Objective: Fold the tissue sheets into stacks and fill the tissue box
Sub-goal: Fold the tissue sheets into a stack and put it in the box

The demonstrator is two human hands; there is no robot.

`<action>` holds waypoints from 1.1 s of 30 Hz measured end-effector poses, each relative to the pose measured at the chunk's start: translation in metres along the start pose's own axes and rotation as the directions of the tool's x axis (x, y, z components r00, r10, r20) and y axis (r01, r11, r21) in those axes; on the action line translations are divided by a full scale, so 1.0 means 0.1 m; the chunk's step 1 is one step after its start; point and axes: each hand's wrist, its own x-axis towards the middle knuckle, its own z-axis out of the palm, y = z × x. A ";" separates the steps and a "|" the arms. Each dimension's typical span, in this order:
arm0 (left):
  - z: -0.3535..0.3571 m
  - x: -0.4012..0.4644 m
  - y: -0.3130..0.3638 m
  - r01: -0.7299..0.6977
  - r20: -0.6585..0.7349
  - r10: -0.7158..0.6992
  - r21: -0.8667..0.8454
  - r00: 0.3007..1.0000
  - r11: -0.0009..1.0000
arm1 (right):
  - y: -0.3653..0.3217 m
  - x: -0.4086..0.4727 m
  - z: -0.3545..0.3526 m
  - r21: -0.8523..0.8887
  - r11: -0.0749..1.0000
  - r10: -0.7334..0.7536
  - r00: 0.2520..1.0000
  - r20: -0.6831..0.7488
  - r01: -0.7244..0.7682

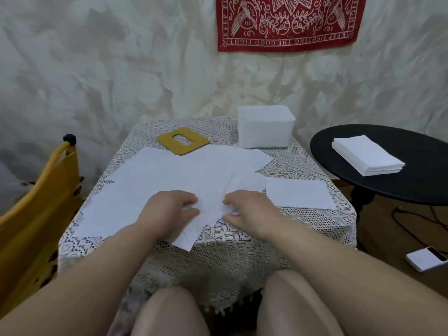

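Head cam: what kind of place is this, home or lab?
Most likely a home room, not a lab: a small table under a lace tablecloth, a red printed bandana hung on a plaster-like wall, a black round side table, and a yellow chair at the left.

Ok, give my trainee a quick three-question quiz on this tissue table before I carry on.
1. True or false: the yellow lid is fitted on the white tissue box.
2. Where is the neat stack of tissues? A) on the black round table B) inside the box C) on the yellow chair
3. What do the left hand and the right hand touch?

Key:
1. False; it lies flat on the lace cloth, beside the box.
2. A.
3. The loose tissue sheets spread in front of the person; the fingers curl onto one.
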 end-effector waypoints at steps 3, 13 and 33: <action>-0.01 -0.02 -0.02 -0.023 -0.029 0.022 -0.046 0.999 0.999 | 0.01 0.00 0.00 0.020 1.000 -0.005 1.000 -0.028 0.006; -0.06 -0.04 -0.05 0.022 -0.039 -0.026 -0.093 0.999 0.995 | -0.14 0.16 0.09 -0.033 0.996 -0.085 0.995 -0.056 0.084; -0.42 0.19 0.79 -0.123 -0.218 0.038 -0.392 0.975 0.911 | 0.27 -0.10 -0.86 0.530 0.847 0.400 0.708 -0.582 -0.043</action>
